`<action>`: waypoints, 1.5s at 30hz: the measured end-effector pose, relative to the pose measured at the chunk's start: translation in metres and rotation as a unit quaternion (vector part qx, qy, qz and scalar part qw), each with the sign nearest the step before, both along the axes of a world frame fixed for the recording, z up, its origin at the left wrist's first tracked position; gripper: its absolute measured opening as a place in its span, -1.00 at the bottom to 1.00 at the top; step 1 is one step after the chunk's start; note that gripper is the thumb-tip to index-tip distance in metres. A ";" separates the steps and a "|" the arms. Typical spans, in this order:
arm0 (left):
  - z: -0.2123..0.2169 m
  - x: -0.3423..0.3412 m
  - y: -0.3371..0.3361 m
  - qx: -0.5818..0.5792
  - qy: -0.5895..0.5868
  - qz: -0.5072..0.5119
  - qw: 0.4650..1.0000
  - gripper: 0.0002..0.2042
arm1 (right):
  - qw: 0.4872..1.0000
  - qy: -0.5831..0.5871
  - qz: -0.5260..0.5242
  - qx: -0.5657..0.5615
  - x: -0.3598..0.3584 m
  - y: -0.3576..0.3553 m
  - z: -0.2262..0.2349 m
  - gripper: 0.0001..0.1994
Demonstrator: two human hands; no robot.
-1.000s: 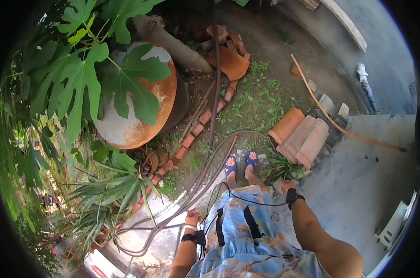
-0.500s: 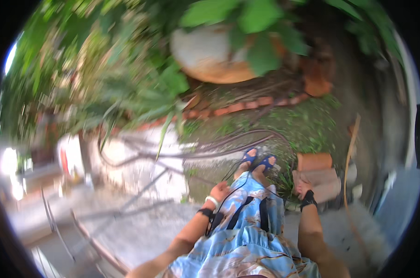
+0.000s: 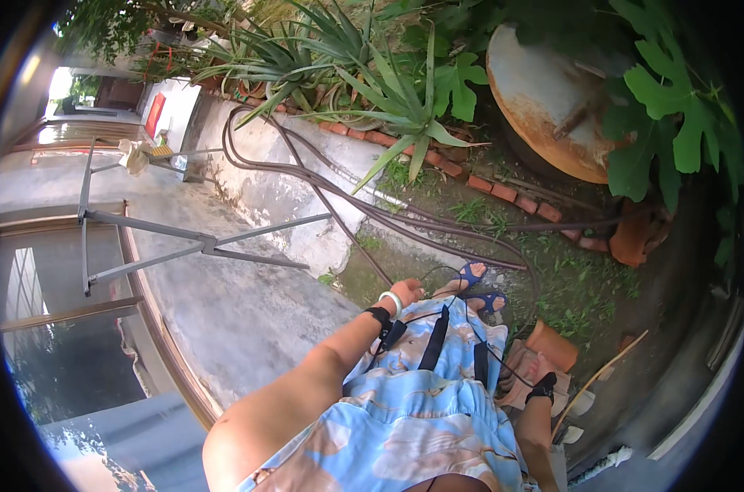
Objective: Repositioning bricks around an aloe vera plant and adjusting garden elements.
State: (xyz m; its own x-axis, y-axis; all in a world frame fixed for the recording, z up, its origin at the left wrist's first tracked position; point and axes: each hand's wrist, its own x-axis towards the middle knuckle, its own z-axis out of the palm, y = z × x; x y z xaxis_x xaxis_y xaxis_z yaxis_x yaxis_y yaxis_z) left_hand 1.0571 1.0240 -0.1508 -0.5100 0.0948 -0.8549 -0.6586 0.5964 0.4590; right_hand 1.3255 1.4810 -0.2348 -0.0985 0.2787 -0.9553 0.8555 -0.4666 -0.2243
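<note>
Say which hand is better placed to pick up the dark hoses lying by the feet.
Left, probably. The left hand is raised forward beside the hoses; the right hand hangs low by the terracotta pot, farther from them.

My dress [image 3: 421, 410] is soft printed cloth. Rough, matt concrete [image 3: 224, 295] lies beside me, with dull grey metal bars [image 3: 200, 242], smooth rubbery hoses [image 3: 372, 209], matt clay bricks [image 3: 503, 193], and a rusty, flaking metal drum [image 3: 552, 107].

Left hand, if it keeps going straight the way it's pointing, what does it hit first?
The left hand points forward toward the ground ahead of the feet. Nothing stands between; it would probably first meet the dark hoses lying across the grass, though depth is hard to judge.
</note>
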 end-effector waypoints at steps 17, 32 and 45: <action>0.011 -0.014 0.012 0.038 -0.008 0.024 0.999 -0.62 | 0.999 -0.007 -0.034 0.037 0.008 -0.006 0.076 -0.67; 0.000 -0.032 0.010 0.039 -0.005 0.003 0.999 -0.66 | 0.990 0.015 -0.128 0.065 0.017 -0.018 0.109 -0.62; 0.009 -0.044 0.022 -0.009 0.012 -0.062 0.998 -0.62 | 0.993 0.003 -0.112 0.035 0.026 -0.026 0.109 -0.70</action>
